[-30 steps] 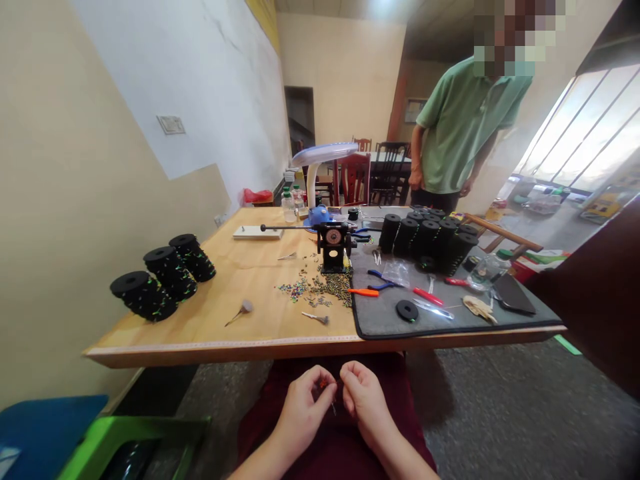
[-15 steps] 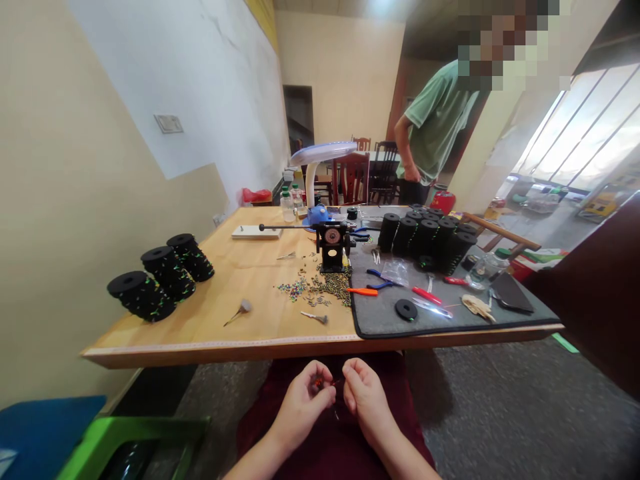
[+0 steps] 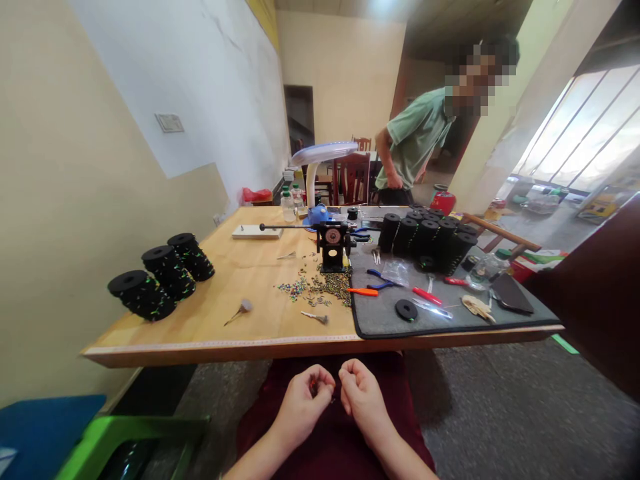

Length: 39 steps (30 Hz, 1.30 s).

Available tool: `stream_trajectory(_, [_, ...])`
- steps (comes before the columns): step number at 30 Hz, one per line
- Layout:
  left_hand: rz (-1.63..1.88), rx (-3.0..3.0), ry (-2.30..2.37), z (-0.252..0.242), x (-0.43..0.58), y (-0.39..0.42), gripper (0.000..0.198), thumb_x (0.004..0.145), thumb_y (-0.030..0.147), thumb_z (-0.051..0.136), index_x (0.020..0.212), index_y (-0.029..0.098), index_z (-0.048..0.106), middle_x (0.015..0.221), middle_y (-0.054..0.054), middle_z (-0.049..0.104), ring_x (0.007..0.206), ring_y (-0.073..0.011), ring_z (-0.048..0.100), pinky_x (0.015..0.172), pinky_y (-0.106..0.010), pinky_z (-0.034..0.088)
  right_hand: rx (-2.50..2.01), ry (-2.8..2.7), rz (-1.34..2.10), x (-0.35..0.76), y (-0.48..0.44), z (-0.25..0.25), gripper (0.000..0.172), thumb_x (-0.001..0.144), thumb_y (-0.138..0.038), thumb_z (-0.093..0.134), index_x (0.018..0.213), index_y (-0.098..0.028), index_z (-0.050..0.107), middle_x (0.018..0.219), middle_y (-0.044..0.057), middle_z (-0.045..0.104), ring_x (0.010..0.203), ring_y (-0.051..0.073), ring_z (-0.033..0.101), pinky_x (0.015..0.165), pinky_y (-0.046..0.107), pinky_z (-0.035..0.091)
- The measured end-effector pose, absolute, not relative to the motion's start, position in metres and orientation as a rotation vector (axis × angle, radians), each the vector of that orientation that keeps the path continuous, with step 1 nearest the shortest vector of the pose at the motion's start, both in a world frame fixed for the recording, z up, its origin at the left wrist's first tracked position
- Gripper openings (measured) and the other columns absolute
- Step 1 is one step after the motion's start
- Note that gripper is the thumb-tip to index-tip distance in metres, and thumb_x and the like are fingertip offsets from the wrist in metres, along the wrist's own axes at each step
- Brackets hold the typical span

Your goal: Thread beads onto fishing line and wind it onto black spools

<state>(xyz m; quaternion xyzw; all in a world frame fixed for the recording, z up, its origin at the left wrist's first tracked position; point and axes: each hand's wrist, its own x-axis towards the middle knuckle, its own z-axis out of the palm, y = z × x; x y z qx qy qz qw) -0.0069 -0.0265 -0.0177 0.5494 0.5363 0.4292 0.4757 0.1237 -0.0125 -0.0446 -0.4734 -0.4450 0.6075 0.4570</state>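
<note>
Over my lap, just off the table's front edge, my left hand (image 3: pixel 306 403) is closed around a small dark thing with orange-red spots (image 3: pixel 313 386); its kind is mostly hidden by the fingers. Close beside it, my right hand (image 3: pixel 364 402) is pinched, thumb against forefinger, and what it grips is too small to make out. A narrow gap separates the two hands. On the table (image 3: pixel 200 320) beyond them lie a pile of small brassy pieces (image 3: pixel 330 287) and colourful beads (image 3: pixel 295 289). A black hand-cranked machine (image 3: pixel 333 245) stands behind the pile.
Black foam spools (image 3: pixel 150 297) stand at the left, with several more (image 3: pixel 430 233) on the grey mat (image 3: pixel 375 323). Blue-handled pliers (image 3: pixel 381 280), an orange-handled tool (image 3: pixel 363 291) and a black disc (image 3: pixel 406 309) lie nearer. A person (image 3: pixel 417 137) leans behind the table.
My hands have shifted slightly, the left turning a little and the right moving left. The person behind the table has moved left and bent lower.
</note>
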Motion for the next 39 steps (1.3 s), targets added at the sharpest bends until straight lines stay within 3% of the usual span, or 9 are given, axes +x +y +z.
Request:
stream_trajectory(5, [1.015,1.365,1.365,-0.014,-0.007,-0.028,0.014,0.071,0.026,0.062,0.066,0.014,0.066,0.052,0.002,0.054,0.05,-0.0109,0.039,0.051,-0.023,0.032,-1.097,-1.096,1.538,0.124,-0.013,-0.04,0.037,0.075,-0.054,0.06,0.07,-0.02,0.044,0.038,-0.012,0.039,0.035,0.005,0.027,0.039,0.019,0.019])
stream_trajectory(9, [1.032,1.32,1.314,-0.014,-0.01,-0.027,0.019,0.073,0.032,0.063,0.07,0.014,0.068,0.06,-0.001,0.06,0.055,-0.0127,0.043,0.055,-0.024,0.035,-1.064,-1.089,1.627,0.128,-0.014,-0.037,0.032,0.074,-0.049,0.06,0.076,-0.02,0.047,0.042,-0.012,0.037,0.039,0.006,0.026,0.041,0.019,0.018])
stream_trajectory(17, [1.152,1.193,1.265,-0.02,-0.019,-0.021,0.021,0.076,0.036,0.063,0.078,0.015,0.063,0.059,0.005,0.046,0.055,-0.0115,0.04,0.053,-0.022,0.034,-1.198,-1.403,1.522,0.126,-0.019,-0.035,0.008,0.065,-0.019,0.05,0.058,-0.02,0.046,0.044,-0.009,0.04,0.04,0.006,0.031,0.041,0.02,0.023])
stream_trajectory(27, [1.324,0.974,1.338,-0.026,-0.036,-0.012,0.024,0.073,0.038,0.064,0.081,0.016,0.06,0.056,0.009,0.038,0.049,-0.0079,0.032,0.046,-0.02,0.025,-1.222,-1.19,1.56,0.13,-0.019,-0.037,0.008,0.064,-0.021,0.047,0.058,-0.021,0.041,0.039,-0.011,0.034,0.037,0.005,0.024,0.039,0.019,0.017])
stream_trajectory(34, [0.879,0.944,1.213,-0.019,-0.031,-0.022,0.024,0.061,0.027,0.073,0.079,0.011,0.068,0.048,0.011,0.034,0.042,-0.0044,0.025,0.043,-0.021,0.015,-1.173,-1.061,1.655,0.129,-0.018,-0.034,0.017,0.071,-0.032,0.055,0.066,-0.02,0.044,0.04,-0.01,0.044,0.035,0.004,0.025,0.038,0.018,0.015])
stream_trajectory(39, [0.922,0.825,1.104,-0.015,-0.019,-0.021,0.038,0.062,0.041,0.076,0.082,0.011,0.068,0.047,0.011,0.034,0.041,-0.0028,0.016,0.042,-0.022,0.009,-1.173,-1.176,1.561,0.13,-0.018,-0.038,0.024,0.074,-0.038,0.059,0.068,-0.019,0.046,0.043,-0.009,0.046,0.038,0.005,0.031,0.041,0.018,0.022])
